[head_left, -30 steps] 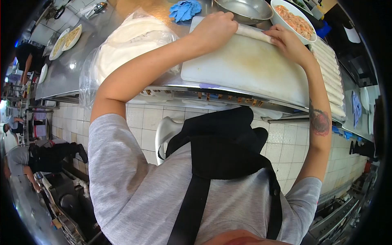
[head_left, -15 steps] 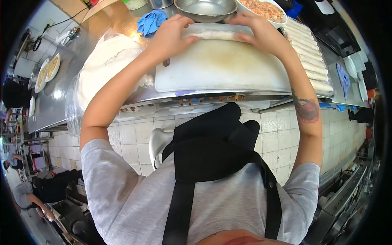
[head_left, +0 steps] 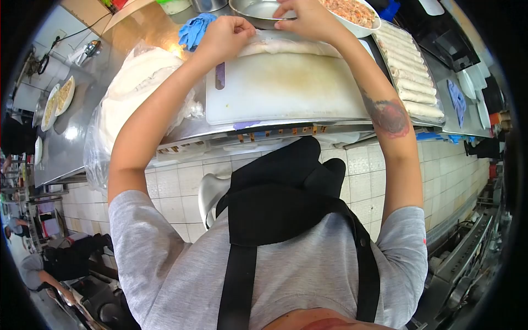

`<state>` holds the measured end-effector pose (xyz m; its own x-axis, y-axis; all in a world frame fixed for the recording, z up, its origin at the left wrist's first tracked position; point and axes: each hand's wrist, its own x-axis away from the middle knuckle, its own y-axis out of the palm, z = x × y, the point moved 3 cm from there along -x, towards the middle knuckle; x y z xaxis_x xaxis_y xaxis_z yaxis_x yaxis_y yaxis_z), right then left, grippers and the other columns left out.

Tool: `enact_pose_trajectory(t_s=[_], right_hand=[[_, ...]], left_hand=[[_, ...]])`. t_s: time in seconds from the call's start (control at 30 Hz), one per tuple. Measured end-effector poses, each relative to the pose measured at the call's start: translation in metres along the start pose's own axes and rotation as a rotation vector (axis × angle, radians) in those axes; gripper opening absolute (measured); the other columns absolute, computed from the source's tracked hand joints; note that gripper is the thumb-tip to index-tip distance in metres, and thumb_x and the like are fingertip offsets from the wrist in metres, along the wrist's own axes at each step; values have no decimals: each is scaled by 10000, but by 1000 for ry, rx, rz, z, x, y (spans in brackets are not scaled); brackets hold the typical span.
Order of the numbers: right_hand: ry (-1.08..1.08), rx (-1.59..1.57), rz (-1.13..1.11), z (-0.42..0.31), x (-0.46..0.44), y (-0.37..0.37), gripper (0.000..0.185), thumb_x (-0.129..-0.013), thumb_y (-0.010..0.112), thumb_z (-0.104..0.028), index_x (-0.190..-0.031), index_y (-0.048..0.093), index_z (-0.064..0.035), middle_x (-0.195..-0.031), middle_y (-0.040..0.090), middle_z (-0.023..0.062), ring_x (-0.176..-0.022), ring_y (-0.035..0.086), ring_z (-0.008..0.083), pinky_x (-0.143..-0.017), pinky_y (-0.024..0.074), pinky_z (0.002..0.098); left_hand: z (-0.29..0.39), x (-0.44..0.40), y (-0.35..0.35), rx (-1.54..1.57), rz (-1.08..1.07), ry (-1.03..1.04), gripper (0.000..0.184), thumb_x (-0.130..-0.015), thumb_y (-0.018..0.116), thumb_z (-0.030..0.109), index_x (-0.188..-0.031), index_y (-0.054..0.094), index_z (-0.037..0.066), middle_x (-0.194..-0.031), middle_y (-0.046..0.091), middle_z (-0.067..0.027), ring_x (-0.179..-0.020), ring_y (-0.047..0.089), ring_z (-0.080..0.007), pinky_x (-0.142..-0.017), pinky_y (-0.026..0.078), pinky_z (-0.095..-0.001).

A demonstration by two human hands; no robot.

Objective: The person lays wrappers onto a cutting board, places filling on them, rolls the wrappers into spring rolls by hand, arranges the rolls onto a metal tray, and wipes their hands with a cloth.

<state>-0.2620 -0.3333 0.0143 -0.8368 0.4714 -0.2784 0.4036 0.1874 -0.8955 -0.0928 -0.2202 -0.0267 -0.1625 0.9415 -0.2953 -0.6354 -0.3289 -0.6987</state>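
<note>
A long white filled roll [head_left: 294, 47] lies across the far side of a white cutting board [head_left: 286, 88], with a thin, pale wrapper flap beyond it. At the roll's left end, my left hand [head_left: 226, 37] has its fingers curled in and pinched together; what is between the fingertips is hidden. My right hand [head_left: 304, 20] is raised over the near rim of a metal bowl [head_left: 254, 10], thumb and fingers curved but apart, with nothing seen in them. Its forearm passes over the board's right end.
Left of the board sits a stack of white wrappers [head_left: 137, 82] in plastic, with a blue cloth [head_left: 195, 31] behind. Orange-pink filling [head_left: 352, 16] fills a white dish at the back right. Finished rolls line a tray [head_left: 410, 77] on the right. Two plates of food [head_left: 58, 102] stand far left.
My right hand has left the roll's right end and moved up and left to the bowl. My left hand has shifted slightly, its fingers now pinched together. More of the roll shows.
</note>
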Motion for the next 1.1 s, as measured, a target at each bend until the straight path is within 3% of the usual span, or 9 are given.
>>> enact_pose_trajectory(t_s=[0.1, 0.2, 0.33, 0.53, 0.63, 0.73, 0.83, 0.9, 1.1], right_hand=[[-337, 68, 421, -30, 29, -10, 307, -748, 745, -117, -1023, 710, 13, -976, 712, 224, -914, 690, 347, -849, 536, 421], [-285, 361, 317, -50, 60, 15, 331, -877, 715, -313, -1140, 710, -112, -1292, 591, 41, -1250, 507, 253, -988, 414, 486], [-251, 492, 359, -50, 64, 48, 370, -834, 705, -422, -1073, 732, -141, -1278, 564, 24, -1294, 412, 196, -945, 350, 646], [-279, 487, 300, -71, 69, 54, 347, -900, 653, -416, -1130, 724, -167, -1376, 522, 23, -1362, 370, 216, -1005, 334, 618], [-333, 415, 436, -64, 71, 32, 327, -836, 721, -362, -1061, 726, -124, -1215, 606, 69, -1246, 495, 245, -924, 438, 598], [-13, 181, 145, -42, 69, 7, 332, -833, 747, -258, -1125, 701, -107, -1181, 643, 87, -1112, 603, 295, -932, 496, 458], [-263, 284, 325, -28, 64, 19, 304, -764, 790, -240, -1020, 719, -90, -990, 678, 80, -971, 661, 269, -801, 543, 394], [-318, 187, 286, -27, 57, 31, 273, -790, 764, -196, -1016, 708, -53, -1051, 674, 96, -958, 653, 292, -817, 530, 420], [-417, 219, 291, -36, 50, 45, 172, -807, 726, -180, -935, 722, -65, -973, 672, 46, -954, 647, 247, -794, 501, 414]], left_hand=[[-2, -1, 1, 42, -72, -54, 196, -941, 667, 184, -988, 708, -3, -740, 652, 13, -670, 543, -56, -602, 448, -243], [-9, -7, 6, 166, -113, -103, 178, -959, 645, 171, -987, 710, 7, -751, 640, 24, -666, 539, -55, -603, 446, -238], [-20, -13, 9, 203, -85, -81, 197, -914, 658, 202, -943, 742, 27, -777, 710, -28, -672, 610, -93, -613, 488, -281], [-11, -9, 5, 234, -173, -80, 159, -969, 630, 166, -1006, 694, 24, -792, 652, 28, -681, 550, -47, -604, 448, -230], [-4, -1, 1, 179, -162, 6, 165, -953, 649, 175, -1002, 696, 25, -820, 675, 14, -702, 572, -57, -611, 451, -242], [10, 17, 2, 8, -94, 193, 164, -905, 694, 161, -996, 697, 24, -881, 707, -26, -781, 629, -113, -656, 469, -267], [17, 26, 3, -144, 0, 468, 184, -835, 748, 122, -983, 698, 24, -963, 717, -66, -884, 665, -196, -731, 502, -314], [15, 25, 4, -198, 35, 589, 206, -790, 777, 91, -968, 698, 25, -1006, 711, -83, -945, 667, -250, -784, 515, -345], [15, 31, 3, -213, 78, 562, 183, -761, 787, 43, -909, 680, 29, -954, 688, -69, -900, 661, -265, -775, 528, -345]])
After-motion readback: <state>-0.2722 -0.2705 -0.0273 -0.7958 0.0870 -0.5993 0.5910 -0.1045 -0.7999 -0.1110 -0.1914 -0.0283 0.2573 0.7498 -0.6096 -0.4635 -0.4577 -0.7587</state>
